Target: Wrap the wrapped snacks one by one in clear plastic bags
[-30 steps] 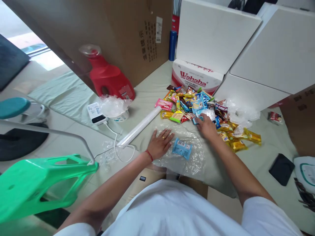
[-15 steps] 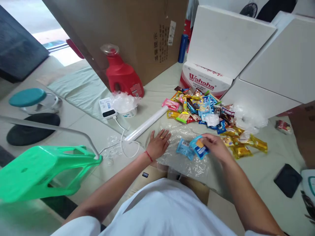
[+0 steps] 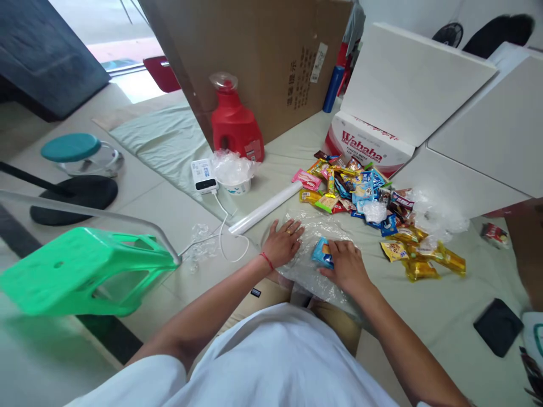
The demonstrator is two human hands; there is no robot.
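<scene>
My left hand lies flat with its fingers spread on a sheet of clear plastic film. My right hand is over the same film, its fingers and thumb closed about the right part of the blue snack packets. The hand covers much of them, so I cannot tell exactly how the two packets overlap. Beyond my hands lies a heap of wrapped snacks in many colours. To the right of my right hand are a yellow snack packet and several golden packets.
A white plastic-wrap roll lies behind my left hand. Farther back stand a red jug, a film-covered tub, a power bank and an open Wahaha carton. A green stool is at left, a black square object at right.
My right hand has moved left and down, bringing its blue packet onto the other one on the film. My left hand stays flat on the film. The camera view has shifted a little.
</scene>
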